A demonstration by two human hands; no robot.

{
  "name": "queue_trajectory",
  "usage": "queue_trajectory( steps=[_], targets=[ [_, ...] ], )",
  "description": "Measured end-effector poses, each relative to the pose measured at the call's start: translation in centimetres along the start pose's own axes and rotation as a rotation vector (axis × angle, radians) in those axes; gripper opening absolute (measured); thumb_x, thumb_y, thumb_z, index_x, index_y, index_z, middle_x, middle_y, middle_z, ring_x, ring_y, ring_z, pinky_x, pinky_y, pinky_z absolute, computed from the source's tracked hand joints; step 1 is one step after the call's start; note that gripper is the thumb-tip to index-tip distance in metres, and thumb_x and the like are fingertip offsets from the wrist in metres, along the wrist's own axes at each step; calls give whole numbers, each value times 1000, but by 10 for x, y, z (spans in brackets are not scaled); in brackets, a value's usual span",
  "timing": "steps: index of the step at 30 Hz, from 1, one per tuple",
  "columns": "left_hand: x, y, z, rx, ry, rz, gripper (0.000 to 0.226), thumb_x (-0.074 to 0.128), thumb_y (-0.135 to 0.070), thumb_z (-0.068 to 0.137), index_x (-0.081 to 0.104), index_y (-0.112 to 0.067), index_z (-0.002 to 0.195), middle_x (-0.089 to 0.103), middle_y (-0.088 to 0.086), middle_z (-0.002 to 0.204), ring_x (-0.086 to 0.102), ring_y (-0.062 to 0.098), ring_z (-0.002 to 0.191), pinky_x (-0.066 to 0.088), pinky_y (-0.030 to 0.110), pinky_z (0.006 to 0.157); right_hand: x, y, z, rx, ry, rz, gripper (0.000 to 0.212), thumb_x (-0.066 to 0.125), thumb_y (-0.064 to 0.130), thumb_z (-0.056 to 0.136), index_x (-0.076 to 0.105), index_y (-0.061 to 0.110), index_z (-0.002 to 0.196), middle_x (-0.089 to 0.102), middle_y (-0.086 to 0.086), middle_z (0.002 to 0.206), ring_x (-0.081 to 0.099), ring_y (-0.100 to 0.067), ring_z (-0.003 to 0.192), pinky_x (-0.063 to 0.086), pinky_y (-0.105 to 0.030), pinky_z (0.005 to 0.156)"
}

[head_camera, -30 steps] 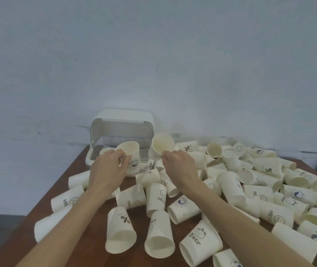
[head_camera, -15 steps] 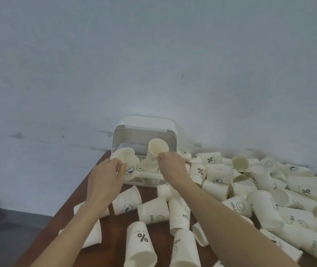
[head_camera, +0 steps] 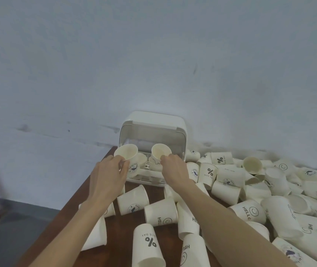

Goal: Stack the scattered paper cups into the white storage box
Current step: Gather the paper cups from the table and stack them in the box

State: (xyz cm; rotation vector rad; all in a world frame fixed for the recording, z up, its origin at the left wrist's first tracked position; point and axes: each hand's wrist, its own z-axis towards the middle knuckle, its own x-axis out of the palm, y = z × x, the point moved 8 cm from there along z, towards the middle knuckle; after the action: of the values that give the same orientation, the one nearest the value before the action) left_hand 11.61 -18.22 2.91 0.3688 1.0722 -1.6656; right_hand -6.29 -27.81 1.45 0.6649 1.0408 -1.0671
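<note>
Both cups now closer to the white storage box (head_camera: pixel 154 122) mouth than 0.5 s ago. Left hand (head_camera: pixel 108 175) grips left cup (head_camera: pixel 127 158) at its 7 o'clock; right hand (head_camera: pixel 174 170) grips right cup (head_camera: pixel 158 156) at 4 o'clock. Loose cups (head_camera: pixel 229 171) on table (head_camera: pixel 121 234).

The interior of the white plastic storage box (head_camera: pixel 180 130) with its raised lid is mostly screened by two cream paper cups (head_camera: pixel 160 158) held before it. Both forearms and the brown wooden table (head_camera: pixel 119 236) run off the bottom edge, and the scattered printed paper cups (head_camera: pixel 308 214) at far right are cut off and blurred.
</note>
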Motion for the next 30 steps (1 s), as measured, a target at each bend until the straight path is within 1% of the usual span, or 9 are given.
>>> queue_trajectory(
  steps=[5,10,13,17,19,21,24,26,30],
  targets=[
    [2,-3,4,16,-9,4,26,49,-37,97,65,-19,89,54,-1,76,54,25,72,47,34,64,0,2,0,-18,24,-78,30,46,-4,88,54,7,114,58,-14,109,52,-31,102,37,-34,68],
    [2,-5,16,28,-31,12,27,48,-34,97,66,-16,91,57,2,79,54,27,73,49,37,64,18,4,0,-22,139,-101,32,42,-4,89,49,4,120,55,-17,117,49,-34,111,43,-38,79],
    [0,-10,25,55,-60,41,27,48,-31,98,66,-12,90,59,7,78,54,32,73,49,41,63,27,3,-5,-13,171,-72,30,46,-2,90,45,3,120,53,-17,117,52,-34,107,43,-37,77],
    [-1,-18,38,107,-127,63,20,54,-20,96,65,-5,87,60,14,77,53,36,70,44,39,61,27,6,-11,-64,58,-139,24,58,1,83,51,4,105,59,-15,100,59,-32,87,40,-34,63],
    [4,-20,44,137,-138,91,17,58,-15,95,65,-2,85,60,17,75,52,35,67,42,40,61,28,8,-10,-61,30,-168,25,73,3,63,58,7,83,60,-12,73,59,-27,61,39,-31,47],
    [16,-17,51,151,-117,107,17,57,-14,95,64,-2,86,60,17,76,52,35,69,43,41,62,32,7,-9,-72,-9,-189,29,78,4,51,57,10,70,55,-7,59,53,-22,47,37,-29,38],
    [36,-8,58,155,-68,101,19,53,-17,98,64,-3,90,61,16,81,52,34,72,44,42,69,35,7,-10,-92,-46,-186,21,70,2,57,57,10,72,55,-7,60,53,-22,48,38,-29,39],
    [47,-5,59,169,-53,103,19,53,-17,98,63,-4,91,61,14,81,53,33,73,44,43,72,36,6,-10,-87,-94,-183,10,56,2,66,57,9,73,55,-8,62,53,-22,49,39,-29,41],
    [55,-8,62,221,-58,99,15,54,-15,97,61,-6,88,61,12,79,52,32,71,44,43,72,35,4,-8,-59,-191,-145,35,22,4,74,56,9,71,54,-7,59,52,-22,47,38,-30,39]
  ],
)
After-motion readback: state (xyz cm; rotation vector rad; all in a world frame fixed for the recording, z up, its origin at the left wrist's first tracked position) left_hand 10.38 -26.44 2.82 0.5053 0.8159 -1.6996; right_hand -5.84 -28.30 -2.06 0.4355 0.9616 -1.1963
